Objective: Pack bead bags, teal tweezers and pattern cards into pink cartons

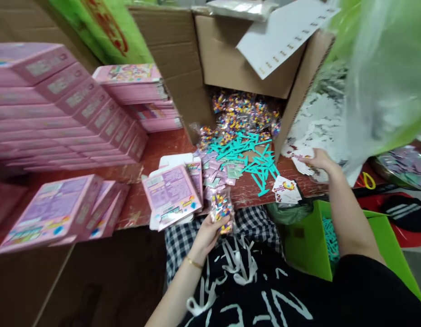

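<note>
My left hand (210,232) is closed on a clear bag of colourful beads (221,209) at the table's front edge. Out to the right, my right hand (318,160) pinches a white printed card (302,160) beside a heap of white paper pieces (315,122). Another printed card (286,190) lies between my hands near the edge. Turquoise sticks (261,165) and small purple and green packets (217,170) are piled beyond the bead bag. Pink flat boxes (173,193) lie left of it.
Pink boxes (61,106) stand stacked at the left, with more (57,211) at the front edge. An open cardboard box (176,59) holds many bead bags (244,111). A green bin (302,245) sits below the table at the right, near a bowl of packets (404,165).
</note>
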### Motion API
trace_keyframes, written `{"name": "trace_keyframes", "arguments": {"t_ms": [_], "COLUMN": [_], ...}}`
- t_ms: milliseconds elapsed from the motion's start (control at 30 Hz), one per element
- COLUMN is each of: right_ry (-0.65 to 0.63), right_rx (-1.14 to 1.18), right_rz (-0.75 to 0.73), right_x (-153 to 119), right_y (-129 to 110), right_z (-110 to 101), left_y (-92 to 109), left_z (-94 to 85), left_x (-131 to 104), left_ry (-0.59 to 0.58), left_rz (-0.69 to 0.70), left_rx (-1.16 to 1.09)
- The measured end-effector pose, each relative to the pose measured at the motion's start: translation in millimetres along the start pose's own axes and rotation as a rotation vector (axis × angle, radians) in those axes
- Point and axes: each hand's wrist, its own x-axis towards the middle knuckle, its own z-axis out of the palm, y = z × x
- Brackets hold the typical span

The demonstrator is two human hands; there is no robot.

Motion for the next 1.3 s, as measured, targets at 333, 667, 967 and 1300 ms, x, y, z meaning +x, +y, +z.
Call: {"name": "trace_keyframes", "arguments": {"t_ms": [333, 667, 967, 1300], "right_ry": [-0.456, -0.013, 0.055, 0.098], "right_rx": [1.206, 0.757, -0.209, 0.414], "right_rz": [0.117, -0.080, -0.499, -0.406], "right_x": [-184.7, -157.1, -181.2, -179.2], "right_y": [-185.8, -151.4, -64.2, -73.3], "right_z": [172.9, 182.7, 191.3, 160.7], "left_y": [-10.9, -12.7, -15.7, -10.9], "left_z": [13.2, -3.1, -9.6, -13.9], "left_x": [4.0, -9.2, 0.2, -7.8], "left_ry": [-0.005, 0.102, 0.065, 0.073], "left_rz": [0.105, 0.239, 0.153, 0.129], "left_rx": [-0.140, -0.101, -0.208, -0.209]}}
